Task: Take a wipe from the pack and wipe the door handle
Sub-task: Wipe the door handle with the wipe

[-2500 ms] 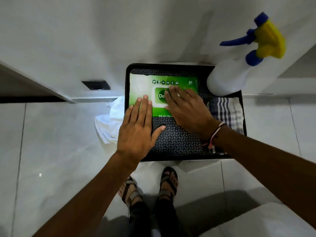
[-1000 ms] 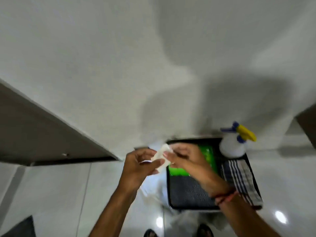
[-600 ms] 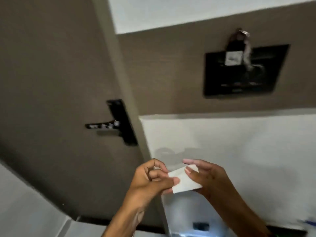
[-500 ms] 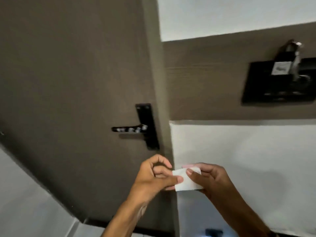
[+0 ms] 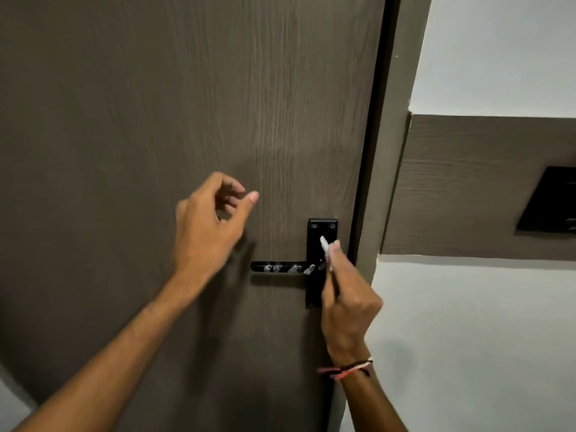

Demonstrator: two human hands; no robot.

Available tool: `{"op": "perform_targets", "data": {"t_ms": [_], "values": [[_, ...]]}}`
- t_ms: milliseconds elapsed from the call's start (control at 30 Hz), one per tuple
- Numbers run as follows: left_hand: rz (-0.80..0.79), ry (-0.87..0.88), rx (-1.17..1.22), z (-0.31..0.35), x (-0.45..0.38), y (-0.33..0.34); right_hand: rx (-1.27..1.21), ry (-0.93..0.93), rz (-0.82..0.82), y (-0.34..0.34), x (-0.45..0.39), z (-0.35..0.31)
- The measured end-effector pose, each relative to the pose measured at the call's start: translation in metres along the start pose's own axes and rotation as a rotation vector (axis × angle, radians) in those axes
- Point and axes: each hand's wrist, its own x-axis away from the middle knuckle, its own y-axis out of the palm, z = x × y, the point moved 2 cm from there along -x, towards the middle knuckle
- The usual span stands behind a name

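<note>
Nearest, two bare forearms reach up from the bottom edge, the right one wearing a thread band [image 5: 349, 369] of red, black and white at the wrist. The right hand [image 5: 346, 307] is closed in a pinch on a folded white wipe [image 5: 325, 252], whose thin edge sticks up past the fingertips. The wipe lies in front of the plate [image 5: 321, 232] of the handle; whether it touches the plate cannot be told. The hand covers the lower right part of that plate. The left hand [image 5: 212, 226] is up and to the left of the handle, apart from it, holding nothing; its fingers are loosely curled with the thumb stretched toward the right, so it is half open. Whether it touches the door cannot be told. Beyond the hands, the black lever [image 5: 280, 267] runs level to the left from the plate and carries pale smears along its length. Handle and plate sit near the right edge of a dark brown wood-grain door [image 5: 156, 104], which fills most of the view. Right of the door runs a grey-brown frame [image 5: 386, 151], then a white wall [image 5: 483, 338] crossed by a band of brown panel [image 5: 467, 188]. At the far right edge a black panel [image 5: 551, 201] is fixed on that band, cut off by the edge.
</note>
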Motion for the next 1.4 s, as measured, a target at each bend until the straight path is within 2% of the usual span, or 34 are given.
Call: {"op": "perform_targets", "data": {"t_ms": [133,300,467,800,1133,1300,1400], "values": [[0.046,0.281,-0.181,-0.007,-0.030,-0.001,0.007,-0.168,-0.141,0.017,0.039,0.029],[0.050,0.527,-0.488,-0.026,-0.064,0.023,0.094,-0.394,-0.262,0.012,0.033,0.048],[0.204,0.767,-0.804,-0.051,-0.084,0.049,0.305,-0.706,-0.382,0.011,0.018,0.074],[0.312,0.741,-0.861,-0.085,-0.085,0.080,0.690,-0.952,-0.646,0.016,-0.001,0.091],[0.328,0.768,-0.835,-0.090,-0.084,0.081,0.703,-1.084,-0.617,0.074,0.009,0.004],[0.312,0.771,-0.829,-0.090,-0.084,0.081,0.681,-1.103,-0.601,0.064,0.001,0.011],[0.306,0.772,-0.821,-0.091,-0.084,0.082,0.705,-1.113,-0.654,0.043,-0.004,0.031]]}}
